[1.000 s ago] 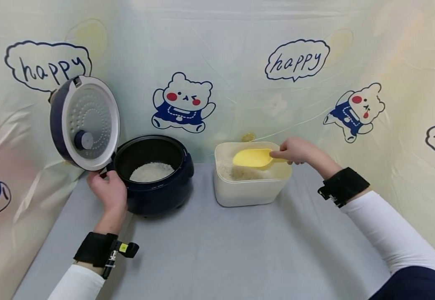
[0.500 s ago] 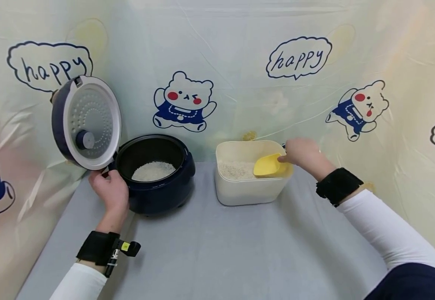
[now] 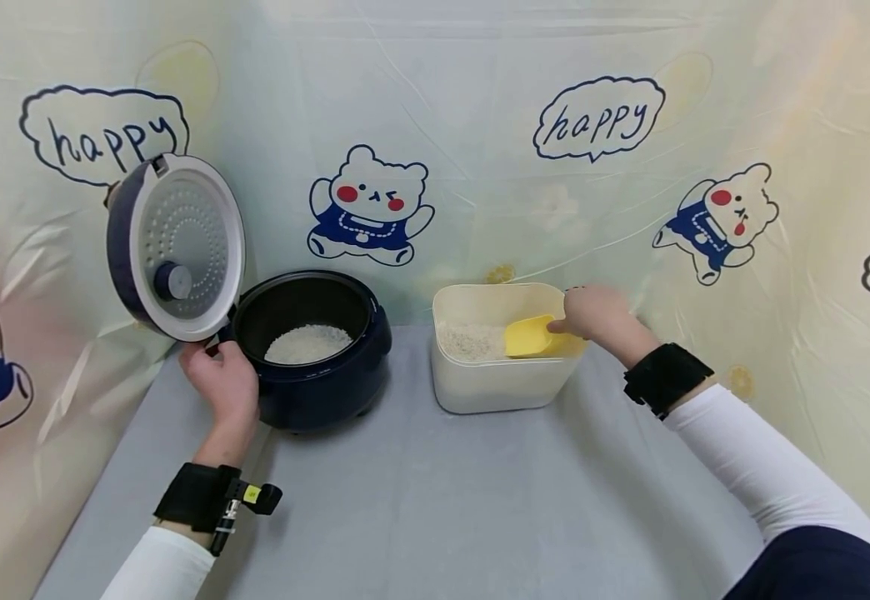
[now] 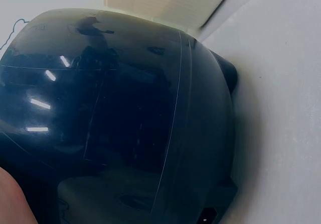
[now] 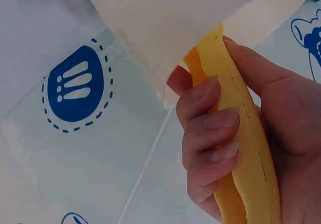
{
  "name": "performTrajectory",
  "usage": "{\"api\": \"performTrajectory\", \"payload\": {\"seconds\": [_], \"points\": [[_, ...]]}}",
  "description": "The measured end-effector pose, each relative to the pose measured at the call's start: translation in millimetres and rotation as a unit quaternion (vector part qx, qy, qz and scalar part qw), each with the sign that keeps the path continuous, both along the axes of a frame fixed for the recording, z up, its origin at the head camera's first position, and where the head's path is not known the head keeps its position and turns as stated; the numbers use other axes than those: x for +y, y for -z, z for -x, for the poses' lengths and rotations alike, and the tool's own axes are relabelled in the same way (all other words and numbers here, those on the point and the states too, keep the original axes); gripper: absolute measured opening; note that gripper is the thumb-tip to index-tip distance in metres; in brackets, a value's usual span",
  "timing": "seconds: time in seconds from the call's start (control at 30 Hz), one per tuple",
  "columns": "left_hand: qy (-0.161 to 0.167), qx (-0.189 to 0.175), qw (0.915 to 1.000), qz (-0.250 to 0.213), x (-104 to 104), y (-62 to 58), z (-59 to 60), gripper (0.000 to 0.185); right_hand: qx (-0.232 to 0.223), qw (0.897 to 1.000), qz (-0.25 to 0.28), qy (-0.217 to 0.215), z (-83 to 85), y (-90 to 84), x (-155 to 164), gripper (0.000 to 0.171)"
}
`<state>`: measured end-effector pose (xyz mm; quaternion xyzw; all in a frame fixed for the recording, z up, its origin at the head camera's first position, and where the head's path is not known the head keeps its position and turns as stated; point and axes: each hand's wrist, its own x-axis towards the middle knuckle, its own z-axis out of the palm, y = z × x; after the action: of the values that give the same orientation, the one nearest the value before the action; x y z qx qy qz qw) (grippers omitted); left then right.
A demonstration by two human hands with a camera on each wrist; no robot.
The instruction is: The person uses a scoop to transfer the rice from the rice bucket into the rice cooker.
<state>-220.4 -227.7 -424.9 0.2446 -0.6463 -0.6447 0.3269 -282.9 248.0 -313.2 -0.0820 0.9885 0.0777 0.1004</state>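
My right hand (image 3: 603, 318) grips the handle of a yellow scoop (image 3: 528, 337), whose bowl is down in a cream container (image 3: 502, 387) of rice (image 3: 472, 341). In the right wrist view my fingers (image 5: 210, 128) curl round the yellow handle just outside the container's wall. My left hand (image 3: 227, 387) holds the lower edge of the raised lid (image 3: 195, 225), near the hinge of a dark blue rice cooker (image 3: 322, 396); its fingertips are partly hidden. White rice (image 3: 307, 343) lies in the cooker's black pot. The left wrist view is mostly the cooker's glossy side (image 4: 125, 108).
A grey cloth covers the table (image 3: 465, 500). Behind it hangs a pale backdrop (image 3: 480, 208) printed with cartoon bears and lettering. The container stands to the right of the cooker, with a gap between them. The lid leans back toward the backdrop.
My right hand has tipped the scoop from level above the rice down into the container's right side. The left hand and lid stay in place.
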Motion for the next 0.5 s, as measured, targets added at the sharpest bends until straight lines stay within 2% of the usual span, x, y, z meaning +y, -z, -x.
{"api": "performTrajectory", "payload": {"seconds": [0.23, 0.5], "points": [[0.000, 0.001, 0.9999, 0.012, 2, -3.7, -2.0, 0.049, -0.022, 0.999, 0.015, 0.024, 2.4, 8.2, -6, 0.045], [-0.002, -0.001, 0.9999, 0.013, 2, -2.0, -3.3, 0.049, -0.044, 0.998, 0.034, 0.022, 7.1, 16.2, -12, 0.045]]}}
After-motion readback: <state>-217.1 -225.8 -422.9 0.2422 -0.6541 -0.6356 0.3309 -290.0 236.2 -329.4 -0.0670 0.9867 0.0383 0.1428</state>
